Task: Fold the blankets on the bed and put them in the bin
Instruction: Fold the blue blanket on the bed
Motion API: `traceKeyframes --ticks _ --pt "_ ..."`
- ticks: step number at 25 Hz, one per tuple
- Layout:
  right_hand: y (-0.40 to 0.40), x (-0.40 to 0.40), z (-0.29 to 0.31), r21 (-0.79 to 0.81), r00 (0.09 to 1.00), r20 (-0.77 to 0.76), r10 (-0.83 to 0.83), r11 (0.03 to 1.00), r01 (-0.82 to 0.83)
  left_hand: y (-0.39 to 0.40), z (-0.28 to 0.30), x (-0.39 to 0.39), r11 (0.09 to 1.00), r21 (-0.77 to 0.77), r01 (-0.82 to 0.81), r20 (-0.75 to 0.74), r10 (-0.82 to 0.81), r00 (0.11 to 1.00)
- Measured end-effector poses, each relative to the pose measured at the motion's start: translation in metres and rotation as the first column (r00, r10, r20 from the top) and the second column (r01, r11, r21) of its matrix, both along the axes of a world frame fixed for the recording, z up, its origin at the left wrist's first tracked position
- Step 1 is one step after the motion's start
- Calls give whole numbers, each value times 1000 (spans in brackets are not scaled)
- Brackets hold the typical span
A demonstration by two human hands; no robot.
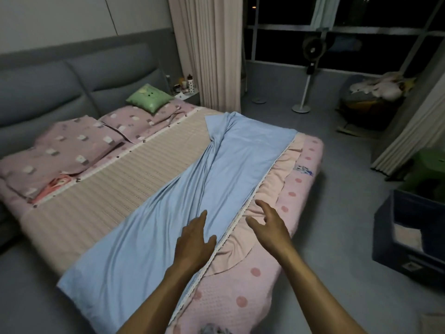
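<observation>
Our hands reach over the blue blanket at the bed's near edge.

Our left hand [195, 242] lies flat, fingers straight, on the blue blanket [192, 189], which stretches in a long wrinkled strip along the bed's [96, 184] right side. Our right hand [269, 227] hovers with fingers spread, holding nothing, over the pink dotted blanket [240, 285] bunched along that edge. The dark bin [409, 235] stands on the floor right of the bed, with a fan [305, 75] by the window.

blanket [149, 239] light blue; bedsheet [252, 280] pink, dotted; cushion [149, 97] green; bin [409, 239] dark blue
</observation>
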State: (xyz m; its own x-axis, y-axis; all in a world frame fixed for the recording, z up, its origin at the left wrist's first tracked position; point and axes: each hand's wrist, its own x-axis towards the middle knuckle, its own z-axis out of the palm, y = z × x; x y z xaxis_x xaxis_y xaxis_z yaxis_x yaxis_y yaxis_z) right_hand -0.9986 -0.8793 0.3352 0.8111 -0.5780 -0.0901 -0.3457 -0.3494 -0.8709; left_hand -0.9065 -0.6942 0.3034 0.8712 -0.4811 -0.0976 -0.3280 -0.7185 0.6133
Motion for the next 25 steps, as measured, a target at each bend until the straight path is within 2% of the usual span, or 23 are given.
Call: traceKeyframes --ticks 4,8,12,16,20,25 --pt "-94 -48 -12 -60 997 -76 35 997 -39 -84 2 -46 995 71 -72 -11 73 997" --pt "-155 -38 -10 -29 993 -68 98 995 -100 -148 6 -40 990 99 -96 39 92 995" --pt "-215 11 -11 -52 979 -62 193 979 -196 -214 1 2 986 66 -154 55 150 987" --pt "-285 62 -13 -68 954 -126 270 958 -280 -284 -16 51 972 13 -236 24 235 972" --pt "-407 139 -10 -103 959 -153 240 961 -257 -396 -31 130 967 -9 -253 -54 253 966" --pt "-548 217 8 -80 969 -148 200 974 -214 -529 -14 213 965 -6 -263 -55 262 963"
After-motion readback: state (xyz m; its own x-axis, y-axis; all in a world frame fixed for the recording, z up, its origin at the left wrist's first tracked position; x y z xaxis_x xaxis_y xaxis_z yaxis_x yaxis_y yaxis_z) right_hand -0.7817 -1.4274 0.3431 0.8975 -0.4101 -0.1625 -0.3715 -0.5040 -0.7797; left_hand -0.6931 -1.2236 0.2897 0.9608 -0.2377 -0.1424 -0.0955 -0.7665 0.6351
